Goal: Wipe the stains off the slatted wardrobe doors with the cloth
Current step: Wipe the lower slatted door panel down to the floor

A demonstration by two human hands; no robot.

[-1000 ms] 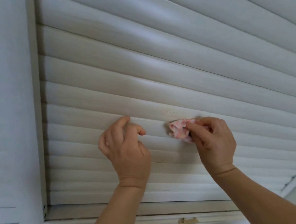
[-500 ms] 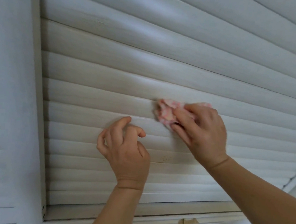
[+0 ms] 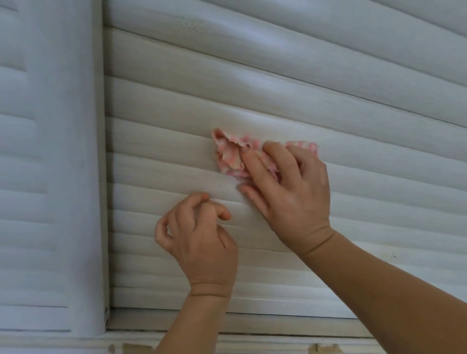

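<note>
A white slatted wardrobe door (image 3: pixel 331 92) fills the view, its slats running slightly downhill to the right. My right hand (image 3: pixel 288 189) presses a crumpled pink and white cloth (image 3: pixel 229 153) flat against a slat near the middle of the door. My left hand (image 3: pixel 200 234) rests just below and to the left, fingers curled, fingertips touching a lower slat and holding nothing. No stain shows clearly around the cloth.
A second slatted door (image 3: pixel 7 165) stands at the left, its frame post (image 3: pixel 71 160) overlapping the first. Below runs the white bottom rail (image 3: pixel 265 337) with chipped paint patches (image 3: pixel 136 349).
My right hand has carried the cloth up and to the left across the slats. My left hand has stayed on its slat. The view has shifted so the door sits further right.
</note>
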